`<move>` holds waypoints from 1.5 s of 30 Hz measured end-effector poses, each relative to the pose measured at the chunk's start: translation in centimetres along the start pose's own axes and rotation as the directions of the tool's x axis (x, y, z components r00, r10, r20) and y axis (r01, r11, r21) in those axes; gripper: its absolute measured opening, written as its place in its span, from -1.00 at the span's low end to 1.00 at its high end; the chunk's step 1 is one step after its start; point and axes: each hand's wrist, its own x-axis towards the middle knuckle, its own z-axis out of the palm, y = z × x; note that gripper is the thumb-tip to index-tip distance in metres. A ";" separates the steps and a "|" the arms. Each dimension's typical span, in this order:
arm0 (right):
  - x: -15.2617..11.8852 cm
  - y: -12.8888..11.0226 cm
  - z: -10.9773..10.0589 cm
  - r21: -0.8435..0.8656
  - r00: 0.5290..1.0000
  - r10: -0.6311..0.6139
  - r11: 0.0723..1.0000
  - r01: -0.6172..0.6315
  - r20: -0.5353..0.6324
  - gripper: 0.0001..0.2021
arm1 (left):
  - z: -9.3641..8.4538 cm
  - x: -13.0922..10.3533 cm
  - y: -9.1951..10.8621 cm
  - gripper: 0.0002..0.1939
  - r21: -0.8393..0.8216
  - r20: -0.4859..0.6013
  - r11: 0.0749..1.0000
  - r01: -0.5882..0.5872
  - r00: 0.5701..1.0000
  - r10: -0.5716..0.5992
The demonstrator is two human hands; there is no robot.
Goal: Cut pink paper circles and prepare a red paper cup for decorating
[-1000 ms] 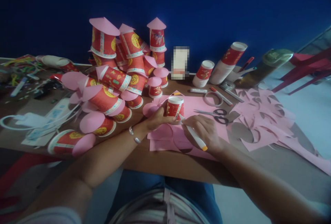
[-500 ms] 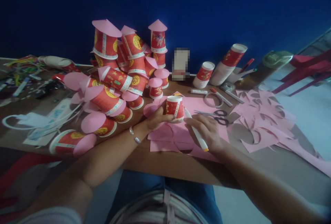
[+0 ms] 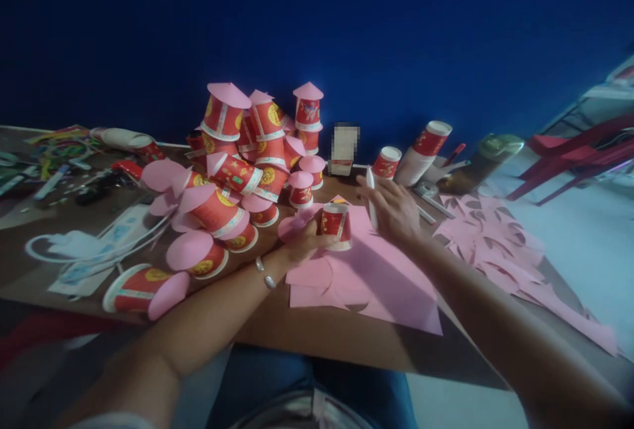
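My left hand (image 3: 311,239) is wrapped round the side of a small red paper cup (image 3: 335,223) with a white rim and a pale strip down its side. The cup is upright, over a stack of pink paper sheets (image 3: 381,284). To its right and farther back, my right hand (image 3: 395,211) grips a slim white marker pen (image 3: 371,198), which points up and away. A gap separates the pen from the cup. Just beyond my right hand stands a red and white paper cup (image 3: 387,162), partly hidden by the fingers.
Several red cups with pink cone tops (image 3: 228,112) are piled at left. A power strip (image 3: 94,251) with a white cable lies before them. Stacked cups (image 3: 426,148), a bottle (image 3: 488,158) and cut pink scraps (image 3: 495,237) are on the right. Red plastic chairs (image 3: 569,152) stand beyond.
My right hand has moved the pen away from the cup, up and toward the back of the table, now covering the scissors and tape. The left hand still holds the cup. The view has tilted up.
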 end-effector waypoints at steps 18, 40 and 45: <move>8.1 10.5 7.3 -0.316 0.924 -0.125 0.916 0.247 0.361 -0.66 | 0.4 -0.1 1.0 -0.44 0.009 -0.011 0.999 0.040 0.999 -0.040; -4.3 -3.6 1.8 0.535 0.935 0.354 0.787 -0.308 0.018 -0.77 | -0.5 0.1 0.4 -0.42 -0.092 -0.100 0.996 -0.006 0.995 -0.004; -5.9 -4.7 1.9 0.526 0.966 0.259 0.819 -0.229 0.016 -0.73 | -0.6 0.1 0.4 -0.44 -0.021 -0.078 1.000 0.012 0.997 -0.014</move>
